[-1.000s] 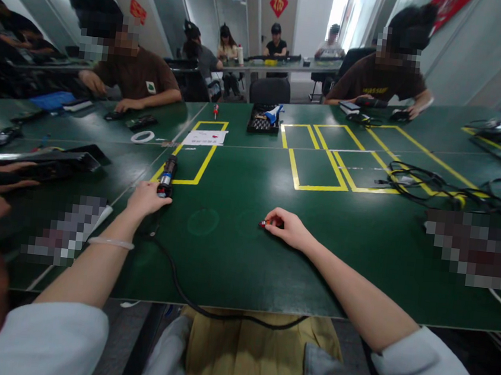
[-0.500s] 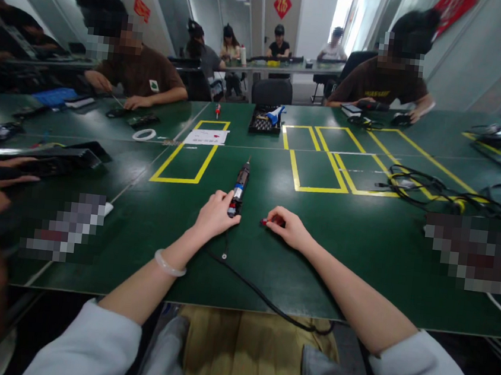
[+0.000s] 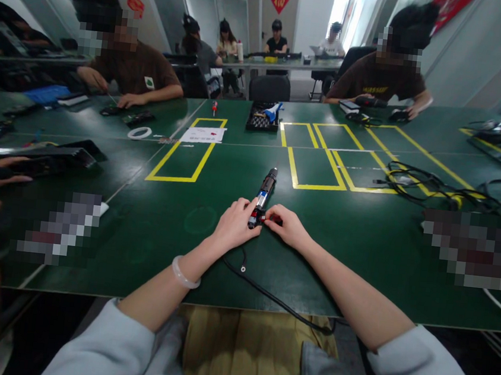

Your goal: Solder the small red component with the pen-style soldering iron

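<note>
My left hand (image 3: pixel 238 221) is closed around the rear end of a slim electric screwdriver (image 3: pixel 267 188) that lies tilted on the green table. Its inner parts look exposed: a dark front section, a silver and blue middle, a red and black rear. Right beside that rear end, my right hand (image 3: pixel 288 227) pinches a small red part (image 3: pixel 265 218) between thumb and fingertips. Whether the part touches the screwdriver, I cannot tell. A black cable (image 3: pixel 268 300) with a ring terminal (image 3: pixel 243 268) on a thin lead runs below my left hand toward the table's front edge.
A black tray (image 3: pixel 256 129) with a blue item stands at the far side. Yellow tape (image 3: pixel 319 188) marks rectangles, and a paper sheet (image 3: pixel 205 134) lies on one. A cable tangle (image 3: pixel 412 178) lies to the right. Co-workers (image 3: pixel 141 74) sit around the table; another person's arm is close at left.
My left hand has brought the screwdriver to the right, up to my right hand. The small red part is now beside the screwdriver's rear end. The view has shifted slightly.
</note>
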### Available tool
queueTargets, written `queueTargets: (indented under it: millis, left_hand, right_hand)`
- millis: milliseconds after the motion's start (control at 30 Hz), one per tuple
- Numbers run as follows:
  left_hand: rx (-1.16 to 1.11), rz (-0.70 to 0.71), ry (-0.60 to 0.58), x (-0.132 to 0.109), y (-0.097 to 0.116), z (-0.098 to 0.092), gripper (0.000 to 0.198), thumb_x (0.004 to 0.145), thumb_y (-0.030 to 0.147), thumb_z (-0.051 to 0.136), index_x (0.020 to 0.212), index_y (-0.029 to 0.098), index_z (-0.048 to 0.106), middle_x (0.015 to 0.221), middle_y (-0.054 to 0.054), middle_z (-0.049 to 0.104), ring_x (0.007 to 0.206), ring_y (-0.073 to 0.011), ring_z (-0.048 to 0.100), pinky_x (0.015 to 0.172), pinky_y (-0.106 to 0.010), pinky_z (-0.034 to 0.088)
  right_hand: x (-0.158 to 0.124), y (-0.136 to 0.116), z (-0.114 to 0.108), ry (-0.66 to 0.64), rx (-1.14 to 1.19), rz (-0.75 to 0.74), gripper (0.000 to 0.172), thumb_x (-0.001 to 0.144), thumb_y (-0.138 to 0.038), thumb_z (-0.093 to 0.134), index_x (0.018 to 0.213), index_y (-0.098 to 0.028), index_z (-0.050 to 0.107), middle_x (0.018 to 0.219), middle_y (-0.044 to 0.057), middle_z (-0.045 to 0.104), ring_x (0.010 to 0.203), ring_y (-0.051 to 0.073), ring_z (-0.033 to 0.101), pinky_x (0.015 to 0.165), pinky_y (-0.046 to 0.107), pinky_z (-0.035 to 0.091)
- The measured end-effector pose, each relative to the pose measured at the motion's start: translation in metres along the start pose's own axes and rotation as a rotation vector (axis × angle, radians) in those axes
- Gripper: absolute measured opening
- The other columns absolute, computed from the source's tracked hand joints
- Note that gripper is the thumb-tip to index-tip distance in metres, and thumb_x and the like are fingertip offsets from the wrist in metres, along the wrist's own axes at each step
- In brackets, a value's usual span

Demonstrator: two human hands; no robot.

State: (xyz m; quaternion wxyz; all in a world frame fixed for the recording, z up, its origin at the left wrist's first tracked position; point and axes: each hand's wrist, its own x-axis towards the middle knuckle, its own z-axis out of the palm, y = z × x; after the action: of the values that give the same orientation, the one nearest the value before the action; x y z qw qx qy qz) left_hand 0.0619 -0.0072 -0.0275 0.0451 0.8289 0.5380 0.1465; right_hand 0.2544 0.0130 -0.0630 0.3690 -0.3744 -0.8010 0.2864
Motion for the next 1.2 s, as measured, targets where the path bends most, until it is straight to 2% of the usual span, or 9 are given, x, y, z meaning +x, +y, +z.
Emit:
queueTargets:
  millis: [333, 533, 767, 900, 1000, 1100, 1200]
  left_hand:
    - [0.055, -0.009, -0.002, -0.001, 0.005, 0.001, 0.068, 0.080, 0.044, 0.057, 0.141, 0.023, 0.035, 0.119, -0.012, 0.047, 0.104, -0.0271, 0.049, 0.080, -0.035, 0.046]
    - [0.162, -0.047, -0.004, 0.000, 0.013, 0.000, 0.066, 0.082, 0.050, 0.055, 0.140, 0.024, 0.034, 0.117, -0.010, 0.048, 0.104, -0.0255, 0.049, 0.080, -0.033, 0.045]
    - [0.226, -0.079, 0.037, 0.004, 0.013, 0.003, 0.063, 0.087, 0.054, 0.046, 0.141, 0.023, 0.034, 0.111, -0.011, 0.049, 0.099, -0.0257, 0.050, 0.075, -0.033, 0.043]
    - [0.220, -0.059, 0.029, 0.004, 0.000, 0.000, 0.063, 0.087, 0.053, 0.046, 0.142, 0.025, 0.033, 0.114, -0.011, 0.049, 0.099, -0.0251, 0.049, 0.074, -0.032, 0.042]
    - [0.256, -0.053, 0.027, 0.001, -0.019, -0.007, 0.063, 0.087, 0.053, 0.047, 0.142, 0.023, 0.035, 0.116, -0.013, 0.049, 0.099, -0.0263, 0.050, 0.079, -0.034, 0.042]
    - [0.334, -0.083, 0.045, -0.006, -0.047, -0.016, 0.064, 0.087, 0.054, 0.045, 0.141, 0.020, 0.039, 0.115, -0.014, 0.051, 0.101, -0.0291, 0.049, 0.090, -0.040, 0.038]
    - [0.404, -0.159, 0.061, -0.016, -0.084, -0.026, 0.064, 0.088, 0.056, 0.040, 0.139, 0.018, 0.042, 0.116, -0.015, 0.052, 0.107, -0.0320, 0.048, 0.101, -0.046, 0.030]
  right_hand:
    - [0.001, -0.002, -0.001, 0.020, 0.032, -0.014, 0.007, 0.084, -0.019, 0.061, 0.088, -0.018, 0.066, 0.089, 0.004, 0.056, 0.074, 0.013, 0.055, 0.071, 0.026, 0.044]
    - [0.000, -0.006, -0.004, 0.022, 0.027, 0.005, 0.014, 0.086, -0.016, 0.057, 0.090, -0.016, 0.070, 0.085, 0.004, 0.063, 0.071, 0.013, 0.057, 0.068, 0.025, 0.045]
    - [-0.002, -0.004, -0.006, 0.009, 0.160, 0.062, 0.019, 0.087, -0.019, 0.054, 0.102, -0.017, 0.065, 0.092, 0.004, 0.070, 0.075, 0.014, 0.062, 0.072, 0.027, 0.048]
    - [-0.002, -0.004, -0.005, -0.029, 0.155, 0.056, 0.020, 0.086, -0.019, 0.054, 0.103, -0.016, 0.064, 0.091, 0.004, 0.069, 0.071, 0.013, 0.059, 0.069, 0.026, 0.048]
    - [-0.002, -0.004, -0.005, -0.043, 0.140, 0.059, 0.019, 0.087, -0.020, 0.053, 0.103, -0.016, 0.064, 0.090, 0.004, 0.068, 0.072, 0.013, 0.059, 0.069, 0.026, 0.047]
    - [-0.003, -0.003, -0.007, -0.045, 0.120, 0.052, 0.018, 0.087, -0.019, 0.053, 0.101, -0.016, 0.065, 0.088, 0.004, 0.067, 0.071, 0.013, 0.057, 0.068, 0.025, 0.046]
    - [-0.003, -0.003, -0.007, -0.051, 0.100, 0.044, 0.017, 0.087, -0.018, 0.053, 0.099, -0.016, 0.066, 0.087, 0.003, 0.066, 0.069, 0.012, 0.056, 0.067, 0.025, 0.045]
